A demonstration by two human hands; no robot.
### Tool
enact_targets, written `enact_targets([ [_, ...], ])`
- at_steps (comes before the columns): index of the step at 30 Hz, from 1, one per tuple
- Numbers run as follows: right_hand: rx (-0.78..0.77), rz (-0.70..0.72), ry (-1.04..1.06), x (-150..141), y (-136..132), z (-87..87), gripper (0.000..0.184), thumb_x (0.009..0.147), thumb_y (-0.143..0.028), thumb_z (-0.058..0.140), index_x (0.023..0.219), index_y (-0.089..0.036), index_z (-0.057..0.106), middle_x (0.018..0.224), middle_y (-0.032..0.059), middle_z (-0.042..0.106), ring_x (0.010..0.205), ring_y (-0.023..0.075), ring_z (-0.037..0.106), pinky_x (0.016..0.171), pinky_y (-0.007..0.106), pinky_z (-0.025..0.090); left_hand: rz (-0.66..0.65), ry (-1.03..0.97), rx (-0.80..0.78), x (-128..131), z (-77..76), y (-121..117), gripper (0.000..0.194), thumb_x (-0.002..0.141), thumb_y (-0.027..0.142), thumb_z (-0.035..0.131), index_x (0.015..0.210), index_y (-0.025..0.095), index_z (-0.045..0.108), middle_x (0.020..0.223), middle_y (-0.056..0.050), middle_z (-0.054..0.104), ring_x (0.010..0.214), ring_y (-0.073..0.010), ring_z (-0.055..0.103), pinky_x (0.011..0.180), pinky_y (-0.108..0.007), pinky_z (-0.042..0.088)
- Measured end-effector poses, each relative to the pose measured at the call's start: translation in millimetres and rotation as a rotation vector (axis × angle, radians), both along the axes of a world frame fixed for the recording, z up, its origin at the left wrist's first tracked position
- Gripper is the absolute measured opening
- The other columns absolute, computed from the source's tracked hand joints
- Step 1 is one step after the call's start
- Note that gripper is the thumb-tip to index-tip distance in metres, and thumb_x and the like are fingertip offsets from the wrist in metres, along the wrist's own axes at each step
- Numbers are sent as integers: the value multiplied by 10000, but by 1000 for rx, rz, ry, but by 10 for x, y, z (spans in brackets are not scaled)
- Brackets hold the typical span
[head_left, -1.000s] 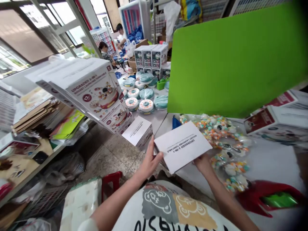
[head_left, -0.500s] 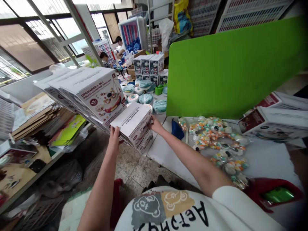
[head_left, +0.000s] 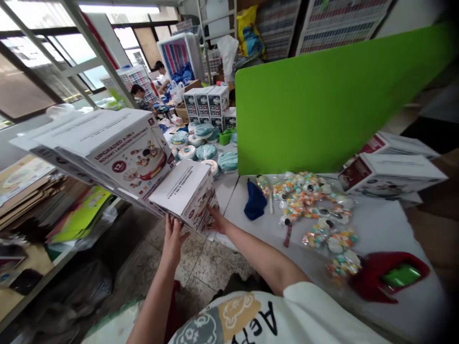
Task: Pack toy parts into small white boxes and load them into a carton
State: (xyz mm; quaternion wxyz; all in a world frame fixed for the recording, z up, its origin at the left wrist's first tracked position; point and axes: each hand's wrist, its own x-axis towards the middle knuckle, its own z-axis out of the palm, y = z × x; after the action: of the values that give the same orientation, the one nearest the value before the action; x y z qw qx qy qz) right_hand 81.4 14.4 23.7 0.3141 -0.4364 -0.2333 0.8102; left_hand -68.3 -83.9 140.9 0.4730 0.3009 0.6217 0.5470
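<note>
A small white printed box lies on top of another like it at the left end of the white table. My left hand presses with spread fingers against the near left side of these boxes. My right hand touches their near right corner, fingers stretched along the lower box. Neither hand wraps round a box. To the left, larger white boxes with a red toy picture lean in a row.
A tall green divider stands behind the table. Bagged colourful toy parts, a blue cloth and a red tape dispenser lie on the table. More boxes sit at right. Teal round toys, stacked boxes and seated people are farther back.
One second ago I held the box in both hands near my body. I carried it left, set it on the other small box, and now my hands rest low against the stack.
</note>
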Motion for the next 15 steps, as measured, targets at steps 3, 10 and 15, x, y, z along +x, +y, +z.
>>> enact_targets([
  [3,-8,-8,-22,-119,90,-8,1005,819,-762,557,1541,-429,-58,1598,125,244,1145,294,591,915,551,504,-11,-2,1,-66,-78,4,832,858,607,630,1546,406,208,1602,-67,297,1318,-285,520,816,-327,601],
  [10,47,16,-51,-76,38,-123,665,876,-626,602,1441,-343,396,1378,61,535,968,182,628,970,430,471,-61,71,-63,-122,-359,-155,857,805,654,651,1527,383,276,1593,-73,318,1295,-300,529,838,-341,576],
  [15,17,47,-136,428,-497,-386,337,863,-443,673,1083,-192,628,1050,59,659,867,158,627,908,334,478,-309,126,-307,-7,-845,-560,855,700,668,719,1377,191,503,1374,-173,560,1106,-283,641,788,-337,563],
])
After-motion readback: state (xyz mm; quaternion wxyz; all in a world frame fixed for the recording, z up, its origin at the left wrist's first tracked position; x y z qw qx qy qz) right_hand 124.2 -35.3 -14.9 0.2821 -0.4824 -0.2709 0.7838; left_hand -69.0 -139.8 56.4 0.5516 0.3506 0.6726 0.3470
